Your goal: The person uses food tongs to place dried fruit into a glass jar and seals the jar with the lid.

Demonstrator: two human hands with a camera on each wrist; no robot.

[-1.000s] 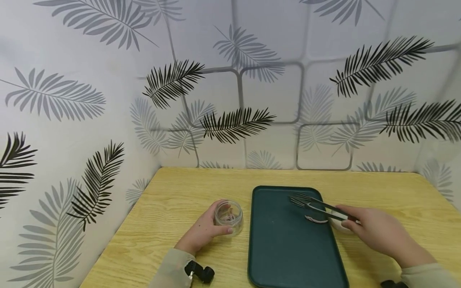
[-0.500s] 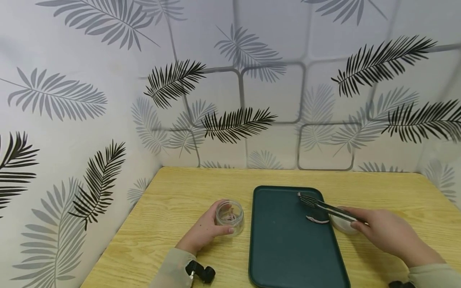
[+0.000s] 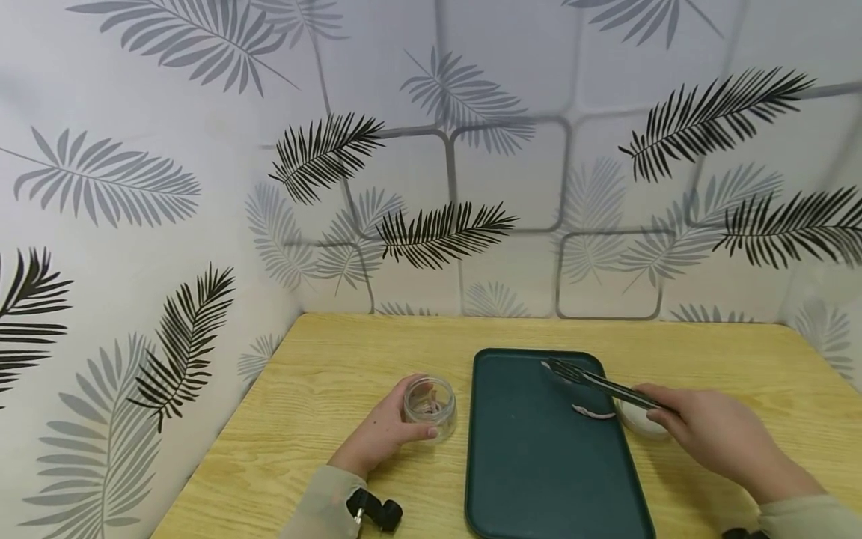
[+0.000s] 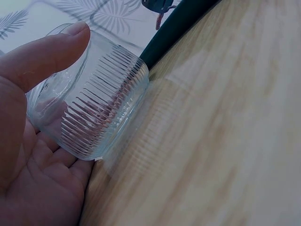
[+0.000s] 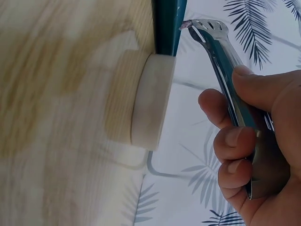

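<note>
My left hand (image 3: 380, 430) grips a clear glass jar (image 4: 106, 101) with ribbed sides, thumb on one side and fingers round the other. Inside the jar lie some pinkish strips, blurred through the glass. My right hand (image 3: 707, 438) holds metal tongs (image 5: 223, 61), squeezed nearly together over the far right part of a dark green tray (image 3: 539, 464). At the tongs' tips a small pinkish piece (image 5: 186, 23) is pinched. Another thin pinkish strip (image 3: 592, 412) lies curved on the tray near its right edge, below the tongs.
A round white lid-like disc (image 5: 153, 101) sits on the wooden table (image 3: 337, 359) against the tray's right side, partly hidden by my right hand in the head view. A wall covering with leaf prints (image 3: 444, 232) stands behind the table and to its left.
The tongs, spread apart over the tray a second ago, have come together on a pinkish piece. Since half a second ago their tips have shifted slightly left. The left hand and jar stay put.
</note>
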